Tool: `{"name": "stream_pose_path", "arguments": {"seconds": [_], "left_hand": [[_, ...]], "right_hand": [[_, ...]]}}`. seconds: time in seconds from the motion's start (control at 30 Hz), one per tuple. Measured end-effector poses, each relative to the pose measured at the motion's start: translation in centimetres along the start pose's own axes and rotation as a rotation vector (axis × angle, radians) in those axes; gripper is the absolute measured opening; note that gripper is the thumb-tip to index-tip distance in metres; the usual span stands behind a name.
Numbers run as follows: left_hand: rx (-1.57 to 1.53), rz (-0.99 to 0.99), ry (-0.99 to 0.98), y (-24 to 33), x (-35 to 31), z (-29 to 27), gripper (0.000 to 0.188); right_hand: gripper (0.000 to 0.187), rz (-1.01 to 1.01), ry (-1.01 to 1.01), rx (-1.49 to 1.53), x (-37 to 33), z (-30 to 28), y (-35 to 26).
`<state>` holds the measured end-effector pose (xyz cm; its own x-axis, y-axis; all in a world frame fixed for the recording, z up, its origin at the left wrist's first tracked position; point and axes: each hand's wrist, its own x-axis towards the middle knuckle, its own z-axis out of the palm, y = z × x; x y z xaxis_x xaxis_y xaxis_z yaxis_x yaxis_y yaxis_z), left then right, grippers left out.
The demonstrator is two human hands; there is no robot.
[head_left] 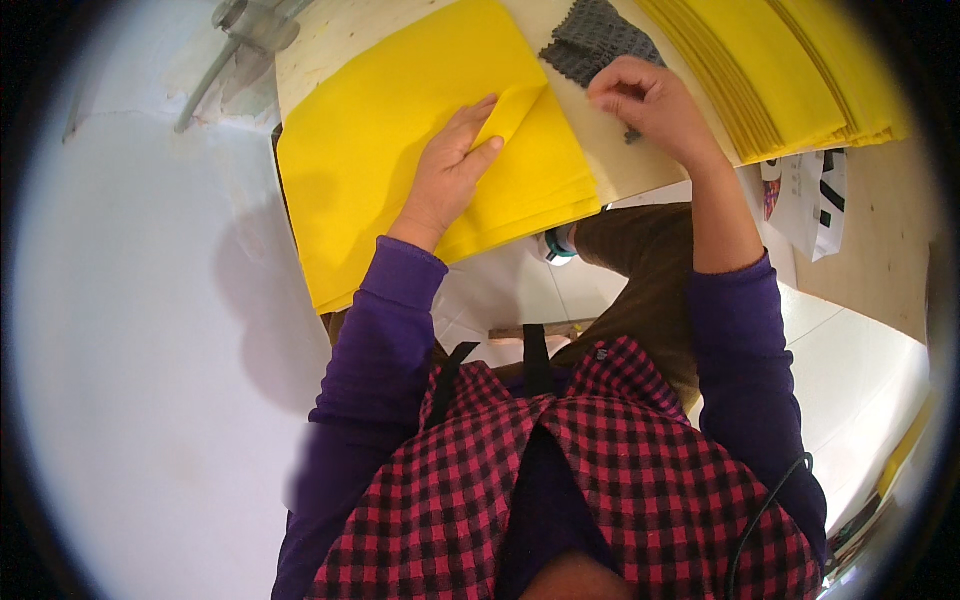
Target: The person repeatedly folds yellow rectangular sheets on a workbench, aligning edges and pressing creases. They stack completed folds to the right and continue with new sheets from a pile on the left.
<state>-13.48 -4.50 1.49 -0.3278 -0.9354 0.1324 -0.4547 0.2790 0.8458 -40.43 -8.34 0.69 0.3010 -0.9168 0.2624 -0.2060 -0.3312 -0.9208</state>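
Laid the left hand (447, 172) across the yellow cloth (380, 150), on the left part of the table (600, 135), with fingers straight and close together and with the thumb spread well away from them. Framed a raised fold (512, 112) of that cloth loosely in the gap between thumb and fingers. Showed several layers along the cloth's near edge.

Raised the right hand (650, 105) beside the gray cloth (597, 40), just right of the yellow one, with fingers curled inward and thumb drawn in near the forefinger. Could not tell whether anything sat between those fingertips, nor whether they touched the gray cloth.

Displayed a stack (765, 80) of yellow layers at the table's right, near a white bag (825, 215) with dark print. Wore purple sleeves (345, 350), a red-and-black checked apron (440, 500) and brown trousers (650, 250), with a shoe (557, 248) visible below the table's near edge.
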Motion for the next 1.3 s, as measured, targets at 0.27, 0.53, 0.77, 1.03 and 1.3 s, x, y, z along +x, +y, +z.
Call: {"name": "stream_pose_path", "arguments": {"seconds": [0.27, 0.53, 0.77, 1.03, 1.3], "left_hand": [[-0.017, 0.034, -0.018, -0.3, 0.0, 0.0, 0.043], [-0.084, 0.004, -0.028, -0.5, 0.0, 0.1, 0.045], [0.060, 0.239, -0.130, -0.2, 0.4, -0.3, 0.051], [0.023, 0.204, -0.128, -0.6, 0.4, -0.1, 0.047], [-0.205, 0.056, -0.083, -1.4, 0.1, 0.1, 0.042]], "right_hand": [[0.011, 0.040, -0.308, -0.070, -0.5, 2.6, -0.9], [0.015, -0.068, -0.216, -0.170, -0.2, 2.8, -0.9], [0.015, -0.134, -0.168, -0.157, 0.5, 3.1, -2.1], [0.012, -0.020, -0.060, -0.070, 0.3, 2.9, -3.2], [0.015, 0.018, -0.357, -0.101, -0.8, 2.0, -1.5]]}}
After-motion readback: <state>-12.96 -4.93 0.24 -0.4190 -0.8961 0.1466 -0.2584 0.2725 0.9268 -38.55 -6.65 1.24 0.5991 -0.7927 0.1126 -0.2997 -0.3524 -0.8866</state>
